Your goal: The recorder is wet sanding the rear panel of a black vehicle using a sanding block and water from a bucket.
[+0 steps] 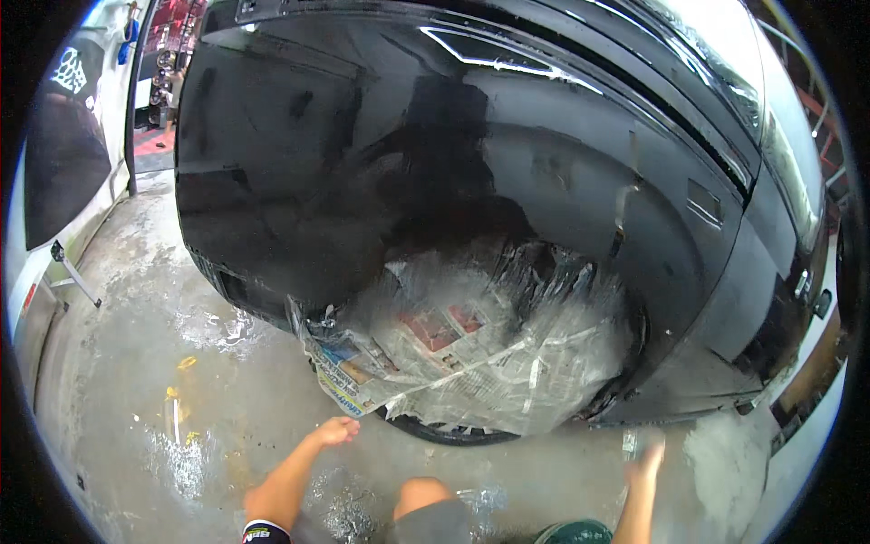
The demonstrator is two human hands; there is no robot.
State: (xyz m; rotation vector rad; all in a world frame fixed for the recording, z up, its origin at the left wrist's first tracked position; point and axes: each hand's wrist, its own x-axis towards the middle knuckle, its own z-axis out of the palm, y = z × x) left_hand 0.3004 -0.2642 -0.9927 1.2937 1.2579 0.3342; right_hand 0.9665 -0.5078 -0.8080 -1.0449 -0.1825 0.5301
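My left hand [339, 431] is just below the newspaper masking [471, 363], fingers curled; I cannot make out what, if anything, is in them. The crumpled, greyed sheets cover the wheel, with part of the black tyre [444, 435] showing below. Around them is a glossy black car body [326, 163] with wet streaks along the wheel arch. My right hand [646, 458] is at the lower right, below the car, smeared by motion, so its fingers and any held thing are unclear.
A green bucket [571, 535] sits at the bottom edge beside my knee [421, 494]. The concrete floor [227, 390] is wet. At the left stand a white panel with a dark window [63, 154] and a metal stand [77, 276]. A doorway [154, 109] opens behind.
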